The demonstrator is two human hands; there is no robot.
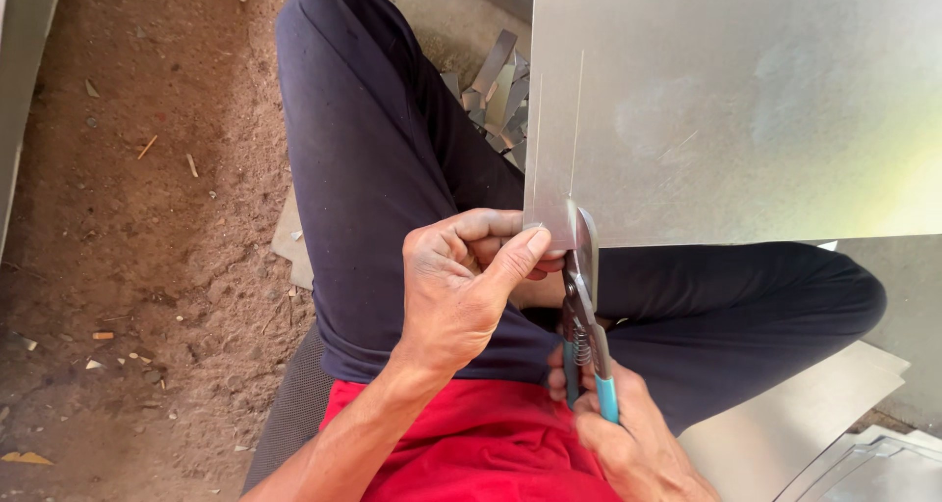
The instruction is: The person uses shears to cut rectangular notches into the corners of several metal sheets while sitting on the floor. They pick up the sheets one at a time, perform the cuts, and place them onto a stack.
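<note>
A large grey metal sheet [746, 100] lies across my lap, with a thin scribed line running down to its near edge. My left hand [461, 286] pinches the sheet's near left corner between thumb and fingers. My right hand [628, 443] grips the blue-handled tin snips [586, 306], whose blades bite into the sheet's edge at the foot of the scribed line. I sit in dark trousers and a red shirt.
Several narrow metal offcuts [500, 95] lie on the ground beyond my left knee. More flat metal sheets [814, 423] rest at the lower right. Bare brown dirt floor [147, 217] with small debris spreads to the left.
</note>
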